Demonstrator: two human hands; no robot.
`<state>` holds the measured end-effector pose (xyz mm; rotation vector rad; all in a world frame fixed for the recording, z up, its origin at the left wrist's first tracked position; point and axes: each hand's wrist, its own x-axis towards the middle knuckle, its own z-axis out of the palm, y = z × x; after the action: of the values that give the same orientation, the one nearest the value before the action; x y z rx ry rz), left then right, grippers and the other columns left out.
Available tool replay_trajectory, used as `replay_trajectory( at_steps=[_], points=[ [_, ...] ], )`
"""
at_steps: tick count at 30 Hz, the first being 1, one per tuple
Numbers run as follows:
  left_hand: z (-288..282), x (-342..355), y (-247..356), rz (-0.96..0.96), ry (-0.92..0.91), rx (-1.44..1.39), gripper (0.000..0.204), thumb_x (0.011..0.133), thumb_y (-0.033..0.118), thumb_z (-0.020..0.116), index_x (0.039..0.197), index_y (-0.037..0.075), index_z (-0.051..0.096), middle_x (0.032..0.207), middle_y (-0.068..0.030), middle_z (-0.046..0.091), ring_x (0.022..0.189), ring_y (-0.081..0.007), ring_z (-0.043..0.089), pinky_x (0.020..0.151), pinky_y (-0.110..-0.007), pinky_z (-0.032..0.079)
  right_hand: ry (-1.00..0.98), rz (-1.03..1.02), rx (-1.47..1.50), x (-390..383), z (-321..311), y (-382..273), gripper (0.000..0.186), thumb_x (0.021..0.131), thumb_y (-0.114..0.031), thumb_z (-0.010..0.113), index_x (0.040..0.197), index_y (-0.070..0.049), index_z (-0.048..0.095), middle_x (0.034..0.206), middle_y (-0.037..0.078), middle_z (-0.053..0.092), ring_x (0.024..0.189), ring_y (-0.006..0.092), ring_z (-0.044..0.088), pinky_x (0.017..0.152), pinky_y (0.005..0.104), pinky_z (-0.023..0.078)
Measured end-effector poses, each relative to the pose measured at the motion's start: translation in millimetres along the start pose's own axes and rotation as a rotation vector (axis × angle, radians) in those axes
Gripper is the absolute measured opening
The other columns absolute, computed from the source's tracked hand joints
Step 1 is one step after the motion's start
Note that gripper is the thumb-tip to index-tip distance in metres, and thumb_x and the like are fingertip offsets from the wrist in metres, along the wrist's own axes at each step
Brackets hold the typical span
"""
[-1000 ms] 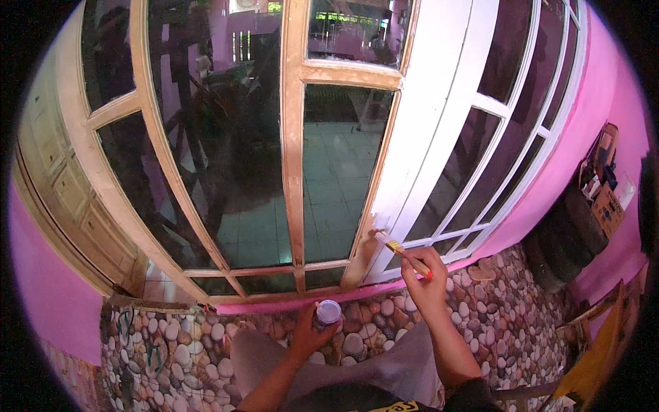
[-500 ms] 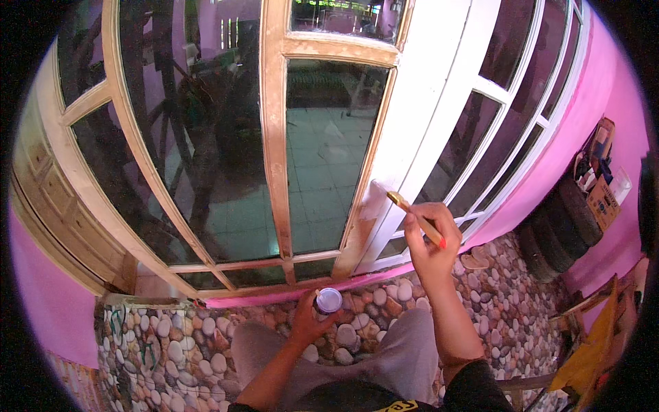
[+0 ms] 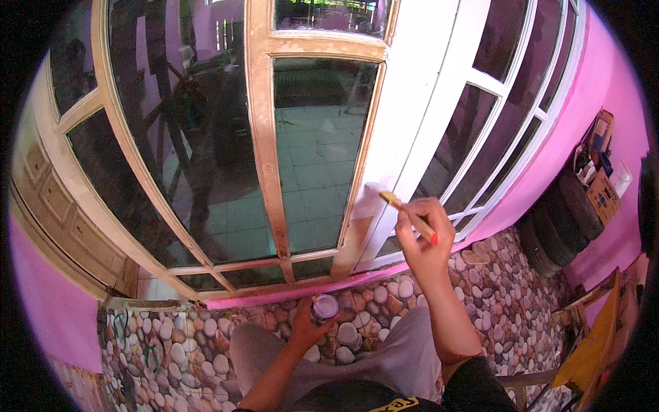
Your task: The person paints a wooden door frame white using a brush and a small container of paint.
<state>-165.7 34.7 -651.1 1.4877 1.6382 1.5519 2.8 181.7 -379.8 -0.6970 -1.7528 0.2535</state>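
Holding paintbrush (image 3: 409, 218) pinched in your right hand (image 3: 424, 237), bristles touching window frame (image 3: 371, 206) at white patch's edge. Left hand (image 3: 307, 325) wraps small paint pot (image 3: 325, 306) low by knee, within dipping reach.

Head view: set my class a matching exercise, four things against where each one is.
Things:
1. Brush
2. Small pot
3. Tyres
4. Bare wooden frame

Places:
A. Stacked against the pink wall on the right
B. In the left hand, low over the pebble-pattern wall
C. Around the glass panes at the centre
D. In the right hand, tip at the frame's white paint

Pairs: 1-D, 2-B, 3-A, 4-C
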Motion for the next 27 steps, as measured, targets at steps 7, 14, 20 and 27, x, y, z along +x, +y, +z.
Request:
replay_trajectory(
  at_steps=[7, 14, 20, 27],
  points=[
    [3, -4, -23, 0.044, -0.015, 0.075, 0.066, 0.076, 0.031, 0.09, 0.125, 0.002, 0.058, 0.118, -0.0182, 0.062, 0.111, -0.0346, 0.062, 0.097, -0.045, 0.049, -0.265, 0.078, -0.02, -29, 13, 20, 0.018, 0.082, -0.006, 0.075, 0.095, 0.0, 0.063, 0.086, 0.017, 0.059, 0.081, 0.0368, 0.062, 0.07, 0.0411, 0.051],
    [8, -24, -48, -0.041, -0.025, 0.095, 0.065, 0.076, 0.033, 0.089, 0.123, 0.0, 0.058, 0.114, -0.0198, 0.062, 0.108, -0.0369, 0.063, 0.094, -0.045, 0.05, 0.047, -0.126, -0.015, 27, 4, -23, 0.012, 0.081, 0.0, 0.072, 0.092, 0.001, 0.066, 0.092, 0.014, 0.066, 0.082, 0.0289, 0.066, 0.073, 0.0355, 0.052],
    [12, -32, -51, -0.062, -0.028, 0.184, 0.074, 0.075, 0.039, 0.09, 0.128, -0.001, 0.058, 0.12, -0.0225, 0.062, 0.111, -0.0388, 0.063, 0.096, -0.046, 0.051, -0.198, 0.035, -0.022, -26, -5, -1, 0.013, 0.082, -0.002, 0.072, 0.094, 0.0, 0.066, 0.088, 0.015, 0.062, 0.08, 0.0309, 0.065, 0.072, 0.0379, 0.051],
    [11, -29, -57, -0.101, -0.08, 0.107, 0.076, 0.075, 0.042, 0.09, 0.129, -0.001, 0.058, 0.122, -0.0222, 0.063, 0.114, -0.0393, 0.062, 0.099, -0.046, 0.05, -0.234, 0.156, -0.025, -41, 22, 40, 0.014, 0.084, -0.006, 0.071, 0.095, 0.001, 0.066, 0.089, 0.018, 0.063, 0.084, 0.0366, 0.065, 0.075, 0.0406, 0.052]
  ],
)
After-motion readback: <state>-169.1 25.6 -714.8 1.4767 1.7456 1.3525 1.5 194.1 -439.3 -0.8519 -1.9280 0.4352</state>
